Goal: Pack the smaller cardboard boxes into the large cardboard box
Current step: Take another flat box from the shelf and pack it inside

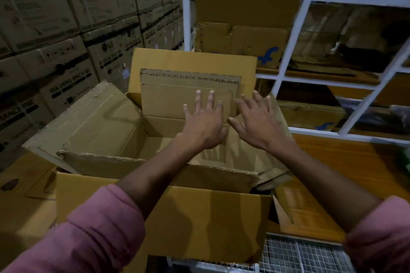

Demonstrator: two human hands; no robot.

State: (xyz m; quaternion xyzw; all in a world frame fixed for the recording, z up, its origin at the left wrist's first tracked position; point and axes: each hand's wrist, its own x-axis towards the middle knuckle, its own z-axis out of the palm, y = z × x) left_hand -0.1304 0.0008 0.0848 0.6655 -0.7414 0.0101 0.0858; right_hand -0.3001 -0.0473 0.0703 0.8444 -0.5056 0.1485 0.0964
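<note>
1. Large box [199,224] sits nearest, flaps up; a small box [137,137] is already inside it, open and apparently empty.
2. Small box's far flap [188,93] stands upright (likely the next thing to fold).
3. Left hand [204,124] and right hand [259,126] hover over it, fingers spread, holding nothing.
4. Tip: press both palms flat, fold the flap evenly, keep the small box square against the wall.

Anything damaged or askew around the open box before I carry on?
Yes. The inner box's near flap has a ragged, torn edge with exposed corrugation, and its left flap is creased and scuffed. Both hands, left hand and right hand, hover open over it, holding nothing.
</note>
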